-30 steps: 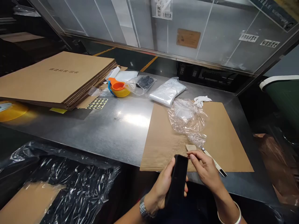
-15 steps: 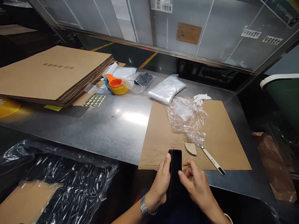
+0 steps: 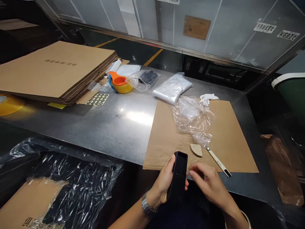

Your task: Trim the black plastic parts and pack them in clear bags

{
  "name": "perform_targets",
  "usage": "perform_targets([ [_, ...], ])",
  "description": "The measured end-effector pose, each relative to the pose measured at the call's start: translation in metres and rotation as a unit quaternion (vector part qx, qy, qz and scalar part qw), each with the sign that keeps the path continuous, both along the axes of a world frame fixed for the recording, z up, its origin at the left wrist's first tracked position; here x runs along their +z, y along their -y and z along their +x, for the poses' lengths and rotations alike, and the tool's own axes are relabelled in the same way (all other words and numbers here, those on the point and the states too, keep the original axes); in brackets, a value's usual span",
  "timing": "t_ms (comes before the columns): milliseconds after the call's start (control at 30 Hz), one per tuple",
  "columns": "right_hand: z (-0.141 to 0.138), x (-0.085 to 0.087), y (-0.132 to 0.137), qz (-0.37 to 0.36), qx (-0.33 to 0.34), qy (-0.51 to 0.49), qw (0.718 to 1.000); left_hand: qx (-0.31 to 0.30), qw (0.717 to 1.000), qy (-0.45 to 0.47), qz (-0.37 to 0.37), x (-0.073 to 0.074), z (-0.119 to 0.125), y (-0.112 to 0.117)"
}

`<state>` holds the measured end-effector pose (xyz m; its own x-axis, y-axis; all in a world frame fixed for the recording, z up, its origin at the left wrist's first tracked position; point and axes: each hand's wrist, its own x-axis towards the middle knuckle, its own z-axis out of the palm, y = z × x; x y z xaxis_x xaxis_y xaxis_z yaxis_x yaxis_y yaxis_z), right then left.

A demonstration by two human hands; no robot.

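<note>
My left hand (image 3: 162,183) grips a flat black phone-like device (image 3: 177,175) at the near edge of the metal table (image 3: 114,127). My right hand (image 3: 209,186) hovers just right of the device, fingers curled loosely with nothing visible in them. Just beyond my hands, on a brown cardboard sheet (image 3: 226,136), lie a small beige wedge (image 3: 196,149) and a thin white tool with a black tip (image 3: 218,162). Crumpled clear plastic film (image 3: 193,119) rests on the sheet above them.
A stack of flat cardboard (image 3: 54,70) fills the far left. Nearby sit orange and yellow cups (image 3: 119,84), a sticker sheet (image 3: 97,99), bagged items (image 3: 171,89), and a white glove (image 3: 208,98). A plastic-lined box (image 3: 59,190) stands below left.
My right hand has drawn back from the wedge and the device's side to hover right of it. The left hand keeps hold of the device, tilting it slightly.
</note>
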<state>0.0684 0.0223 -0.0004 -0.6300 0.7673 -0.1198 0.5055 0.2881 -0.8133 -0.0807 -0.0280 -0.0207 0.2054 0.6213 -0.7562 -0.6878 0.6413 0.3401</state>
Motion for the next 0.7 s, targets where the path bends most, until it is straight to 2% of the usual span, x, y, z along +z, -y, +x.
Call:
perform_targets([
  [100, 0.003, 0.011, 0.014, -0.009, 0.087, 0.063, 0.994, 0.041, 0.998, -0.028, 0.026, -0.005, 0.002, 0.000],
  [200, 0.002, 0.014, 0.023, 0.041, 0.109, 0.134, 0.984, 0.044, 0.996, -0.060, 0.044, -0.006, 0.005, -0.001],
  [333, 0.000, 0.009, 0.029, 0.103, 0.142, 0.186, 0.967, 0.032, 0.993, -0.089, 0.070, 0.001, 0.007, -0.002],
  [500, -0.004, 0.002, 0.030, 0.103, 0.152, 0.235, 0.955, 0.005, 0.982, -0.149, 0.117, 0.006, 0.006, -0.002],
  [600, -0.006, 0.003, 0.028, 0.106, 0.147, 0.252, 0.951, 0.010, 0.971, -0.184, 0.153, 0.006, 0.006, -0.003],
  [700, -0.008, 0.005, 0.026, 0.115, 0.143, 0.267, 0.946, 0.019, 0.970, -0.186, 0.152, 0.006, 0.006, -0.005],
])
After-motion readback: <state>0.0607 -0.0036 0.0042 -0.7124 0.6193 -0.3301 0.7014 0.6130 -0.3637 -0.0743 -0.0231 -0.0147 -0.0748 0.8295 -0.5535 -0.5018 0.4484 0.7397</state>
